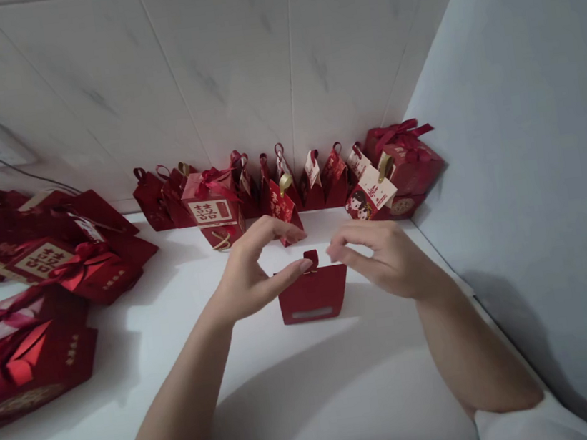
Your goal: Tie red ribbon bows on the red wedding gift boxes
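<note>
A small red gift box (313, 295) stands upright on the white tabletop in front of me, with a dark red ribbon loop (311, 259) on top. My left hand (261, 267) is at the box's upper left, thumb and fingers spread in a wide C shape. Its thumb tip lies close to the loop; whether they touch I cannot tell. To the right of the loop, my right hand (378, 252) is apart from the box. Its thumb and finger tips come together in a pinch, and nothing shows in them.
Along the tiled wall stands a row of small red gift boxes (334, 177). Larger ribboned boxes are at the right end (410, 165) and left of centre (213, 209). Several big red boxes (29, 348) crowd the left. A pale wall (522, 146) bounds the right side.
</note>
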Demonstrator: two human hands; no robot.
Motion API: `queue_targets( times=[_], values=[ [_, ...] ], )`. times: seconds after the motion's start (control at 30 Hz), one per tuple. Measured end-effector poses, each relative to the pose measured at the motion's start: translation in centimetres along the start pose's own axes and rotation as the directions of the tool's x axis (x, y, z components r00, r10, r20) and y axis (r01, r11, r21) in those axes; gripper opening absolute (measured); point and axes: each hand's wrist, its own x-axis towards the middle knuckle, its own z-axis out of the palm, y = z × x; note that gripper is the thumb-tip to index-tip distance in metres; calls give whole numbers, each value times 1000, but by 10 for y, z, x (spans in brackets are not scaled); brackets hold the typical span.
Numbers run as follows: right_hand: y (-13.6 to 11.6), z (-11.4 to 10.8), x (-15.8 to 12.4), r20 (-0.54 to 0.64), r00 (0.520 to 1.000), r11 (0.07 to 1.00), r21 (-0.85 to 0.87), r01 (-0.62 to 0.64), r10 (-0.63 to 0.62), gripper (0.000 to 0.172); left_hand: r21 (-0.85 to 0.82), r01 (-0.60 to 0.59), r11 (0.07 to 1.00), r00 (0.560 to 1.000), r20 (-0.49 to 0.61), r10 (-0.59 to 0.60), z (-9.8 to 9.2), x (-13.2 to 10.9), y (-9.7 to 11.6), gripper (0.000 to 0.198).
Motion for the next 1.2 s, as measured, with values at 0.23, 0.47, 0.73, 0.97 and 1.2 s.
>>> queue_targets(
  times=[0.23, 0.47, 0.73, 0.97, 1.2],
  values=[
    [-35, 8, -19, 6, 991, 908, 402, 122, -136, 38, -248, -201, 948, 971, -175, 160, 24, -14, 42, 39],
    [-52, 9, -27, 37, 984, 880, 454, 138, -173, 38, -234, -300, 925, 944, -210, 253, 21, -12, 62, 31],
    [-55, 10, -27, 87, 980, 854, 508, 112, -180, 42, -160, -391, 907, 899, -276, 339, 20, -14, 64, 13],
    [-55, 9, -28, 113, 978, 854, 512, 95, -177, 42, -125, -402, 907, 893, -274, 358, 19, -14, 63, 9],
    [-54, 10, -28, 104, 978, 845, 525, 102, -182, 42, -136, -386, 912, 901, -268, 341, 20, -14, 64, 9]
  ],
)
